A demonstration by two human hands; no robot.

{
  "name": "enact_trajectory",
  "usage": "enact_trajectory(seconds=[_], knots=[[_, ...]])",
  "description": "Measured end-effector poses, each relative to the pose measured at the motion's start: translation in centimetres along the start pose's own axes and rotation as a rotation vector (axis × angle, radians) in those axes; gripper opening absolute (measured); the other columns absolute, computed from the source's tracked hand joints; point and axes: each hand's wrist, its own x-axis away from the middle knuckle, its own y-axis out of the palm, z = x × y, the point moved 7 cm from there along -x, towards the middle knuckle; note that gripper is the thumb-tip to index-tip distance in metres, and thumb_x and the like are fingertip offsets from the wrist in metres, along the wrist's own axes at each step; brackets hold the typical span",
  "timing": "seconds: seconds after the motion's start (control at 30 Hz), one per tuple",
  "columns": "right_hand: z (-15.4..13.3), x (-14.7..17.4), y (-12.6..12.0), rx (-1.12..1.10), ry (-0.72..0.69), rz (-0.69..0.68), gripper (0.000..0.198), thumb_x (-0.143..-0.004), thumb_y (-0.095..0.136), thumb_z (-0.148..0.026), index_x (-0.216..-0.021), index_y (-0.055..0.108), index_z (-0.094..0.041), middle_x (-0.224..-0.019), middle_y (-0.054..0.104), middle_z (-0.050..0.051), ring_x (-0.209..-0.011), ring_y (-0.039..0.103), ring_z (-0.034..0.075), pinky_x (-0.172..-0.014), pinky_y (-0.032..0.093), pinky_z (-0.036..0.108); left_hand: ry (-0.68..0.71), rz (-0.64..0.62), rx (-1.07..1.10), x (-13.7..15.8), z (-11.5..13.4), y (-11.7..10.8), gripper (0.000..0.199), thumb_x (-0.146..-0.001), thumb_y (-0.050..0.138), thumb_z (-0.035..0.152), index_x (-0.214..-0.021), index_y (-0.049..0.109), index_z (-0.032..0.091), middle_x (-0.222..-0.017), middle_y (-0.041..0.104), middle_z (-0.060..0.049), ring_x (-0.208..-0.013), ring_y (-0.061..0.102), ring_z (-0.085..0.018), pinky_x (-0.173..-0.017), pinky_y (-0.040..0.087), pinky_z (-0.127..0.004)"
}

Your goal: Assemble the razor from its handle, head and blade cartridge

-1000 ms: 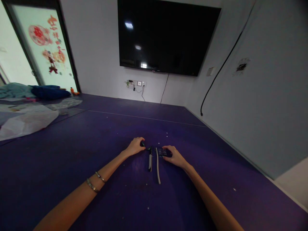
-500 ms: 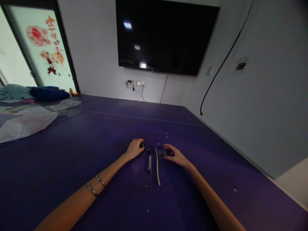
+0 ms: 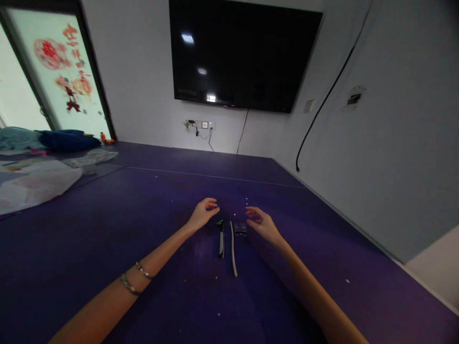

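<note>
My left hand hovers above the purple surface with loosely curled fingers. Nothing shows between its fingers and thumb, though its palm side is partly hidden. Just right of it and nearer to me lies a razor with a grey and black handle and a greenish head at its far end. Beside the razor is a thin, pale, slightly curved stick, its kind unclear. A small see-through case lies right of the stick's far end. My right hand is open, its bent fingers apart, close to the case's right side without gripping it.
The purple surface carries small white specks. Crumpled translucent plastic and blue cloth lie at the far left. A television hangs on the back wall, and a black cable dangles at right.
Both hands have lifted slightly away. The right fingers have left the small case's edge. A dark bit seen at my left fingertips no longer shows. The razor and stick stay put.
</note>
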Motion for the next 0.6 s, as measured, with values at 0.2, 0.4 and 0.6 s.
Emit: enact_trajectory(seconds=[0.2,0.4,0.6], knots=[[-5.4,0.1,-0.1,0.046,-0.154,0.017,0.03,-0.073,0.054,-0.017,-0.102,0.06,-0.02,-0.103,0.063,0.007,-0.094,0.058,0.018,-0.071,0.047,0.029,-0.284,-0.239,0.572,2.0,3.8,2.2,0.038,-0.072,0.067,0.022,-0.107,0.055,0.013,-0.097,0.067,-0.012,-0.086,0.064,-0.018,-0.074,0.049,-0.031],[-9.5,0.8,0.3,-0.001,-0.253,-0.024,0.034,-0.074,0.058,-0.018,-0.108,0.058,-0.021,-0.105,0.062,0.007,-0.096,0.057,0.018,-0.072,0.048,0.028,-0.448,-0.438,0.702,3.9,4.8,4.0,0.028,-0.072,0.068,0.023,-0.097,0.061,0.013,-0.086,0.069,-0.01,-0.08,0.066,-0.021,-0.068,0.051,-0.032],[-10.1,1.3,1.7,-0.04,-0.209,-0.171,0.045,-0.073,0.06,-0.021,-0.117,0.051,-0.021,-0.093,0.064,0.004,-0.078,0.06,0.014,-0.065,0.048,0.027,-0.536,-0.516,0.686,4.9,4.9,4.8,0.024,-0.07,0.069,0.02,-0.092,0.064,0.012,-0.077,0.07,-0.009,-0.075,0.066,-0.019,-0.073,0.05,-0.036]])
